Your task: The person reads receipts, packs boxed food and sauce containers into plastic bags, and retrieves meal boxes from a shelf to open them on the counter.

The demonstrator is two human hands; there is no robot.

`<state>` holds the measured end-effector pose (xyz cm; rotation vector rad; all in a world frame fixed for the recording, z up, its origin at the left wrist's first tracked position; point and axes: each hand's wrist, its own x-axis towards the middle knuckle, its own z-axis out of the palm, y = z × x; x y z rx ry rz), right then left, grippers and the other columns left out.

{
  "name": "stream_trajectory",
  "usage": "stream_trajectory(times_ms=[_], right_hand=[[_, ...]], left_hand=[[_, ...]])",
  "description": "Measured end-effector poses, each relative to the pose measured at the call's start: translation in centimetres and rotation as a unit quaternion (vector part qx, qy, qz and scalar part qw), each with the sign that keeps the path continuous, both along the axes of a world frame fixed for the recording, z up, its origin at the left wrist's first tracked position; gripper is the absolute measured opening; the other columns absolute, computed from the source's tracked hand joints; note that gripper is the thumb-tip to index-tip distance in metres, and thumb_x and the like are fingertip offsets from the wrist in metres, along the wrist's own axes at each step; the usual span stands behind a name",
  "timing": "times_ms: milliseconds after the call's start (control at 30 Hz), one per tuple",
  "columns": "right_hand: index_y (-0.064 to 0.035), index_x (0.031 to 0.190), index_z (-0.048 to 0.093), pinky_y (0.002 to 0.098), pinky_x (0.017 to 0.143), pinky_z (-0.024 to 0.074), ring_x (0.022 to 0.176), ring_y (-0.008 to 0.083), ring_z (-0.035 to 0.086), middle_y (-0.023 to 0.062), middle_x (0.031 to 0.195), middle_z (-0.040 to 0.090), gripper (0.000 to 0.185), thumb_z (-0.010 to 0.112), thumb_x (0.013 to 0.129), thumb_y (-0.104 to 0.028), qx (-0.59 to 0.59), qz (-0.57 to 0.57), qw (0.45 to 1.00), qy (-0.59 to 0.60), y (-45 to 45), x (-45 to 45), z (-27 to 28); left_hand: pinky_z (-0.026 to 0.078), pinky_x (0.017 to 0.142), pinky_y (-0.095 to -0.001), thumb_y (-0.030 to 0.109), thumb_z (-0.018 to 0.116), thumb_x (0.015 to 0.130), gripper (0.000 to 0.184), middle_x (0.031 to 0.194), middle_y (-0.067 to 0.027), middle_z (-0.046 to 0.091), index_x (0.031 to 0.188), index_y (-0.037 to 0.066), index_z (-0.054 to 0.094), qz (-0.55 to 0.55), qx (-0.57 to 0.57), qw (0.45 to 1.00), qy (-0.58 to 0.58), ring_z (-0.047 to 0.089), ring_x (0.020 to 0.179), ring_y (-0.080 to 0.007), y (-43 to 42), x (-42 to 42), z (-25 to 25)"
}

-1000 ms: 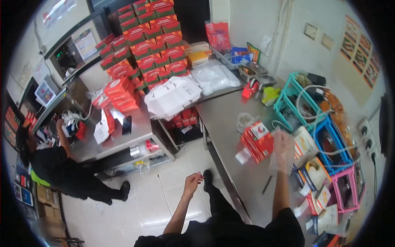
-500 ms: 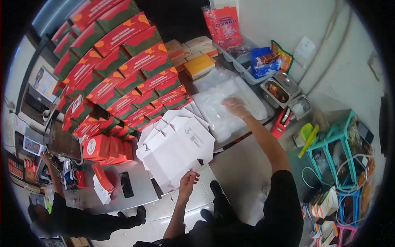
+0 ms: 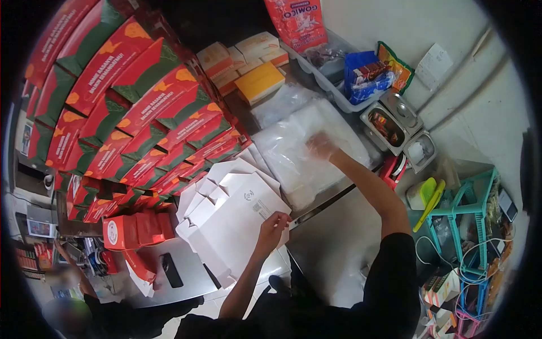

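My right hand [image 3: 322, 147] rests on a pile of clear plastic bags [image 3: 299, 169] at the back of the counter; blur hides its fingers. My left hand [image 3: 274, 227] is over the right edge of a stack of flat, unfolded white cardboard boxes [image 3: 226, 226]. Its fingers are curled together by a small white edge, and what they pinch, if anything, is too small to make out. The top box bears a small printed logo and a code.
Red and green printed boxes [image 3: 135, 113] are stacked high at left. A plastic bin [image 3: 339, 85] with packets, metal containers [image 3: 385, 127] and a teal rack [image 3: 460, 220] stand at right. A phone [image 3: 170, 270] lies on the left counter; another person [image 3: 113, 308] works nearby.
My left hand has moved up and right along the white cardboard. My right hand stays over the plastic bags. The view has shifted closer to the counter.
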<state>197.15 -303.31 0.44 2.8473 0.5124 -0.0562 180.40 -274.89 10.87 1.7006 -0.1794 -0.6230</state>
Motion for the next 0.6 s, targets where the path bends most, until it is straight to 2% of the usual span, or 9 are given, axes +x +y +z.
stream_trajectory(times_ms=[100, 167, 233, 367, 400, 467, 500, 567, 600], right_hand=[[-0.0083, 0.076, 0.062, 0.0458, 0.081, 0.0389, 0.081, 0.0291, 0.058, 0.0154, 0.076, 0.061, 0.041, 0.051, 0.069, -0.047, 0.093, -0.018, 0.995, 0.034, 0.2, -1.0, 2.6], [-0.0074, 0.074, 0.062, 0.0466, 0.086, 0.0361, 0.083, 0.0297, 0.056, 0.0179, 0.074, 0.059, 0.045, 0.048, 0.071, -0.050, 0.061, 0.037, 0.997, -0.042, -1.0, -0.4, -4.2], [-0.0058, 0.076, 0.060, 0.0483, 0.090, 0.0325, 0.084, 0.0297, 0.054, 0.0184, 0.075, 0.056, 0.046, 0.047, 0.072, -0.049, 0.042, 0.064, 0.992, -0.101, -2.1, -1.0, -7.3], [-0.0015, 0.086, 0.055, 0.0535, 0.099, 0.0237, 0.088, 0.0287, 0.050, 0.0152, 0.083, 0.051, 0.043, 0.049, 0.072, -0.042, 0.037, 0.093, 0.975, -0.199, -1.8, -1.0, -5.5], [-0.0020, 0.086, 0.055, 0.0536, 0.098, 0.0256, 0.089, 0.0284, 0.050, 0.0145, 0.084, 0.051, 0.039, 0.051, 0.072, -0.038, 0.020, 0.122, 0.969, -0.216, -1.7, -1.5, -4.4], [-0.0032, 0.086, 0.055, 0.0538, 0.096, 0.0296, 0.090, 0.0277, 0.049, 0.0130, 0.087, 0.051, 0.030, 0.054, 0.071, -0.029, -0.014, 0.177, 0.951, -0.252, -1.5, -2.5, -2.3], [-0.0035, 0.086, 0.055, 0.0542, 0.095, 0.0302, 0.089, 0.0276, 0.049, 0.0129, 0.086, 0.051, 0.028, 0.054, 0.071, -0.027, -0.001, 0.139, 0.974, -0.180, -1.1, -3.1, -2.0], [-0.0043, 0.084, 0.055, 0.0542, 0.093, 0.0314, 0.088, 0.0278, 0.049, 0.0125, 0.084, 0.051, 0.023, 0.052, 0.072, -0.023, -0.078, 0.123, 0.965, -0.215, -1.0, -2.8, -2.6], [-0.0047, 0.084, 0.054, 0.0539, 0.092, 0.0320, 0.086, 0.0282, 0.049, 0.0124, 0.083, 0.051, 0.020, 0.051, 0.073, -0.021, -0.167, 0.144, 0.921, -0.320, -1.5, -2.1, -4.7]], left_hand=[[0.045, 0.066, -0.0252, 0.022, 0.046, 0.090, 0.021, 0.080, -0.0027, 0.060, 0.088, 0.003, 0.055, -0.027, 0.024, 0.999, -0.031, 0.055, 0.073, -0.0113, -1.4, 1.0, 0.2], [0.045, 0.065, -0.0255, 0.022, 0.045, 0.090, 0.021, 0.079, -0.0026, 0.059, 0.088, 0.003, 0.055, -0.032, 0.039, 0.998, -0.022, 0.056, 0.072, -0.0111, -2.3, 2.1, 0.1], [0.045, 0.064, -0.0256, 0.020, 0.046, 0.089, 0.019, 0.078, -0.0029, 0.059, 0.087, 0.004, 0.055, -0.042, 0.020, 0.997, -0.062, 0.056, 0.071, -0.0110, -3.4, 3.0, 0.4], [0.044, 0.065, -0.0256, 0.014, 0.046, 0.088, 0.013, 0.078, -0.0024, 0.057, 0.087, 0.003, 0.054, -0.025, -0.041, 0.994, -0.100, 0.054, 0.072, -0.0112, -4.4, 3.6, 1.3], [0.043, 0.065, -0.0257, 0.013, 0.045, 0.088, 0.013, 0.078, -0.0016, 0.056, 0.089, 0.004, 0.053, -0.025, -0.066, 0.990, -0.119, 0.052, 0.071, -0.0118, -4.5, 3.6, 1.0], [0.043, 0.062, -0.0260, 0.013, 0.047, 0.087, 0.012, 0.076, -0.0034, 0.057, 0.086, 0.002, 0.053, -0.024, -0.047, 0.989, -0.140, 0.054, 0.069, -0.0122, -4.9, 3.7, 1.4], [0.043, 0.061, -0.0261, 0.013, 0.049, 0.087, 0.012, 0.075, -0.0042, 0.058, 0.084, 0.002, 0.053, -0.030, -0.040, 0.987, -0.150, 0.055, 0.069, -0.0124, -5.2, 3.7, 1.5], [0.043, 0.060, -0.0268, 0.014, 0.049, 0.087, 0.013, 0.075, -0.0045, 0.058, 0.084, 0.002, 0.054, -0.037, -0.037, 0.988, -0.145, 0.054, 0.068, -0.0128, -5.5, 3.7, 1.2], [0.042, 0.060, -0.0272, 0.014, 0.049, 0.087, 0.013, 0.074, -0.0046, 0.058, 0.084, 0.002, 0.054, -0.047, -0.037, 0.988, -0.140, 0.054, 0.067, -0.0131, -5.6, 3.5, 1.1]])
